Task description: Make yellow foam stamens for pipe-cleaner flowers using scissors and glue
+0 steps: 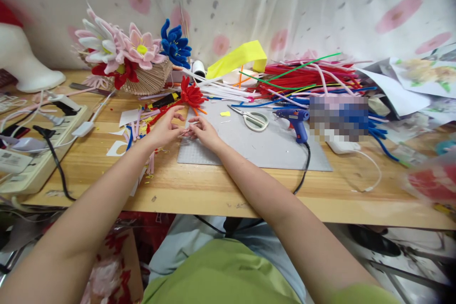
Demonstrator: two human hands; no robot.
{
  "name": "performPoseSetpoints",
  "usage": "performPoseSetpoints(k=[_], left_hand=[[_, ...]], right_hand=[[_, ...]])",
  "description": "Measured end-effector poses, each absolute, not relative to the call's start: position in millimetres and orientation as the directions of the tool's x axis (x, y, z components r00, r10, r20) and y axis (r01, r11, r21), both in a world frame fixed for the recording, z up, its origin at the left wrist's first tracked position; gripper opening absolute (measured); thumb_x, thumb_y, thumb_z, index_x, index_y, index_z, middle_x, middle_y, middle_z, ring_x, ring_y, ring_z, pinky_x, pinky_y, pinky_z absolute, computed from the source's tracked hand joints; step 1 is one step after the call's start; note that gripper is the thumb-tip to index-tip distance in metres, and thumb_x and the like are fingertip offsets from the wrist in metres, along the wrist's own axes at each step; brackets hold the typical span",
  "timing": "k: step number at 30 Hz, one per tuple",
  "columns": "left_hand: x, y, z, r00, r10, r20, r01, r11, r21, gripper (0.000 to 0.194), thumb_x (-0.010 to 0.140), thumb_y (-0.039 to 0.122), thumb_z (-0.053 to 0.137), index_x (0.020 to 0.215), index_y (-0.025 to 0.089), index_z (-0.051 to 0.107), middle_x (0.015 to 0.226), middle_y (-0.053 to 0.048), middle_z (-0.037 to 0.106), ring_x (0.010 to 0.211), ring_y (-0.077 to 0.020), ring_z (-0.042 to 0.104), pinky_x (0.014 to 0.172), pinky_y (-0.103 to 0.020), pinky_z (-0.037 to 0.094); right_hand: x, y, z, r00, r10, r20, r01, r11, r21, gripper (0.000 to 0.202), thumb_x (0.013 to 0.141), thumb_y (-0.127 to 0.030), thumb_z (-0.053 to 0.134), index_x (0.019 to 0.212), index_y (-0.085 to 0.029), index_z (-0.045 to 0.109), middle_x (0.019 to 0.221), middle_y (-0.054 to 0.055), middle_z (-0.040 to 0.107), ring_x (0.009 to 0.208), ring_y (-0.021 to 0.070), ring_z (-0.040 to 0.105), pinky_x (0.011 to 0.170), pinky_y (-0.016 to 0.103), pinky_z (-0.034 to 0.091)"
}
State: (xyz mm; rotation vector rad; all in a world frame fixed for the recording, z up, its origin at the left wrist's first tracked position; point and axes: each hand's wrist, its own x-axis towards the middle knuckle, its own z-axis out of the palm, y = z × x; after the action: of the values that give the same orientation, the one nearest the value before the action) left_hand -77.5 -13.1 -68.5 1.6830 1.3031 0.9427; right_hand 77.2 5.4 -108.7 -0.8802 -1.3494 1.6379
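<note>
Count: one red fuzzy-petalled flower (pixel 192 95), set just beyond both hands. One pair of metal scissors with pale looped handles (pixel 257 122) is laid to the right of the right hand (pixel 204 134), on one flat grey cutting mat (pixel 278 154). One small yellow scrap (pixel 224 114) is seen just beyond the right hand, near the scissors. One blue glue gun (pixel 298 122) is placed farther right. One blue fuzzy-petalled flower (pixel 175 45) is seen well beyond the left hand (pixel 166 128). Red fuzzy stems (pixel 313 77), beyond and right of the hands, are too overlapped to be counted.

Left hand: fingers half curled, loosely parted. Right hand: fingers bent, narrowly spaced, held over the mat. Fingertips are brought close together; whether anything small is pinched there cannot be told.
</note>
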Motion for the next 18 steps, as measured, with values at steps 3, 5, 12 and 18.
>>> performPoseSetpoints(k=[3,5,12,18], left_hand=[[-77.6,-13.3,-67.0,0.202,0.976,0.086,0.410,-0.164,0.897,0.075,0.063,0.022,0.068,0.130,0.026,0.035,0.108,-0.004,0.050,0.062,-0.0044,0.057,0.062,-0.023,0.047],[-77.7,-12.7,-66.2,0.207,0.976,0.073,0.424,-0.157,0.892,0.075,0.064,0.022,0.069,0.131,0.026,0.036,0.109,-0.005,0.051,0.064,-0.0049,0.057,0.065,-0.024,0.048],[-79.8,-10.3,-66.7,0.212,0.973,0.097,0.470,-0.188,0.862,0.076,0.065,0.023,0.068,0.133,0.024,0.035,0.104,-0.004,0.053,0.073,-0.0080,0.058,0.069,-0.024,0.049],[-78.9,-10.0,-67.0,0.212,0.968,0.133,0.474,-0.221,0.853,0.074,0.065,0.024,0.068,0.132,0.023,0.037,0.103,-0.005,0.053,0.078,-0.0094,0.058,0.070,-0.024,0.049]], right_hand=[[77.5,4.7,-109.9,-0.432,0.902,0.030,-0.147,-0.037,-0.988,0.021,0.079,-0.017,0.058,0.094,-0.021,0.043,0.065,-0.007,0.062,0.062,0.0072,0.063,0.056,0.017,0.045],[77.0,4.5,-111.0,-0.418,0.907,0.048,-0.143,-0.014,-0.990,0.024,0.077,-0.015,0.059,0.094,-0.021,0.044,0.064,-0.008,0.062,0.063,0.0076,0.063,0.058,0.018,0.046],[77.4,3.9,-110.0,-0.388,0.922,0.019,-0.186,-0.059,-0.981,0.017,0.080,-0.016,0.052,0.094,-0.022,0.043,0.069,-0.007,0.061,0.061,0.0070,0.062,0.055,0.018,0.046],[76.5,4.5,-111.1,-0.422,0.905,0.057,-0.193,-0.028,-0.981,0.028,0.074,-0.017,0.058,0.094,-0.022,0.040,0.065,-0.008,0.060,0.064,0.0085,0.063,0.056,0.018,0.043]])
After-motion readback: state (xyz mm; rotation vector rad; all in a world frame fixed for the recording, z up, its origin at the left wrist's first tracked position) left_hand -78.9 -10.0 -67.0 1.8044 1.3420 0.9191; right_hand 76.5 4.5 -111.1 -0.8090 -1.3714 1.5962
